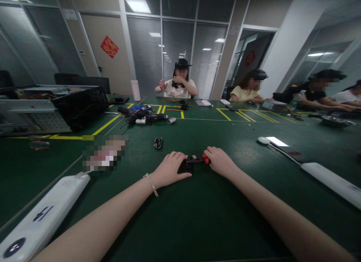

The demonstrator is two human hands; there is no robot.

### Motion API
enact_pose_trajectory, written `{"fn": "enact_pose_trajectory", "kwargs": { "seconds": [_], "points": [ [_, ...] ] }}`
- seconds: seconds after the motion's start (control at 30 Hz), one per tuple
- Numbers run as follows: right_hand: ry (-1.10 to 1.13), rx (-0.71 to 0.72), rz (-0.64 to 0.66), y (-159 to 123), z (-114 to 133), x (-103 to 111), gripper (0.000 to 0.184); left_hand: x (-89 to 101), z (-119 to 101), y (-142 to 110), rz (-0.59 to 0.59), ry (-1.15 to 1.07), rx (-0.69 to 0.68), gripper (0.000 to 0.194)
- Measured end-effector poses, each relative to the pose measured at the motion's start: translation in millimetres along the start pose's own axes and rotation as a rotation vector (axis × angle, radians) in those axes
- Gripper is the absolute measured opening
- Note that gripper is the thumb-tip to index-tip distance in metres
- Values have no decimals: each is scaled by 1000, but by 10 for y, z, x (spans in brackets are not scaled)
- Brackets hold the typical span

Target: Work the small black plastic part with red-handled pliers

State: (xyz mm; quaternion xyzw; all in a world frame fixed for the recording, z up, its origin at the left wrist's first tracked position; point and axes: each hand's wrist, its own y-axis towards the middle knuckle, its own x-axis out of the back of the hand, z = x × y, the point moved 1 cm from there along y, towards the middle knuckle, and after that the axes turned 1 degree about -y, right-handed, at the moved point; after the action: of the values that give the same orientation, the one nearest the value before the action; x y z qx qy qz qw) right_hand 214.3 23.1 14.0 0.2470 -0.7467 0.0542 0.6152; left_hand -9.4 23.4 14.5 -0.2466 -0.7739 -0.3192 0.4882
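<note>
On the green table top [225, 217], my left hand [170, 168] is closed around a small black part [186, 167], pressing it to the surface. Its fingers and thumb hide much of that part, so its kind is unclear. My right hand [220, 162] is wrapped round the red handles of a pair of pliers [198, 160]. The dark jaws point left and meet the black part; whether they grip it is too small to tell. Just beyond my left hand lies a small black component [158, 143] with metallic spots.
An open computer case [76, 109] stands at the left. Tools and black parts [143, 115] lie in a heap farther back, near a metal cylinder [171, 121]. White devices [45, 217] flank both arms; the right one [332, 183] joins a phone. Several people sit across the table.
</note>
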Motion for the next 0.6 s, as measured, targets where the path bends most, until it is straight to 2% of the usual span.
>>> {"fn": "enact_pose_trajectory", "kwargs": {
  "seconds": [0.6],
  "points": [
    [13, -5, -9, -5, 14, 35, 33, 5, 9, 4, -4, -31, 6, 55]
  ]
}}
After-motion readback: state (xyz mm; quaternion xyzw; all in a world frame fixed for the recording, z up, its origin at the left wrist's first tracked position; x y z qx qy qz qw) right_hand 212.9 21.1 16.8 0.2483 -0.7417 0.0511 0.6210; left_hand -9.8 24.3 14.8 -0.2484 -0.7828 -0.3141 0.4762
